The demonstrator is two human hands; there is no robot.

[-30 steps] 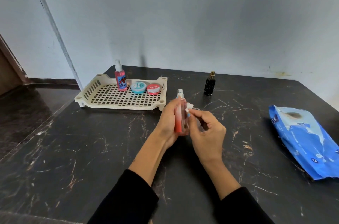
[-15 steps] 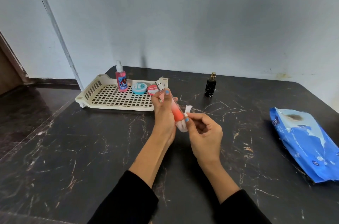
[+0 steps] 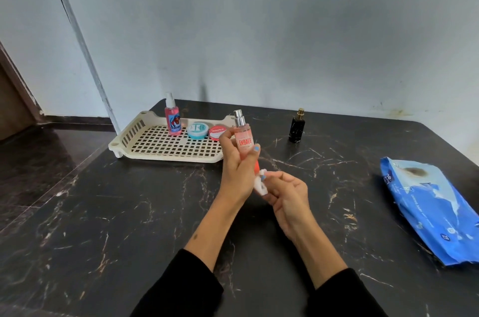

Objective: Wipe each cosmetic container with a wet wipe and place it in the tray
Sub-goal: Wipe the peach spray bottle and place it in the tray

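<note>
You are wiping the fourth container, by the look of it. Your left hand (image 3: 237, 169) is gripping the spray bottle (image 3: 245, 144) upright above the table (image 3: 129, 213), just right of the tray (image 3: 166, 145), fingers curled round its pink body. Your right hand (image 3: 285, 193) is pinching a folded wipe (image 3: 260, 185) against the bottle's orange lower end.

Judging from this, the base is getting its last pass. Next, you are likely carrying the bottle left into the tray and standing it on the bare grid beside the tins, so it needs a steady upright set-down; it is tall and narrow and could tip on the slats. After that, the black bottle (image 3: 296, 128) is waiting, standing apart near the wall.

On labels: the held bottle is reading "ENGAGE" in red. The red tin (image 3: 216, 132) is reading "Vaseline". The blue tin (image 3: 197, 130) and the pink sprayer (image 3: 173, 119) are carrying print too small to read. The blue pack (image 3: 430, 210) shows white lettering I cannot make out.
</note>
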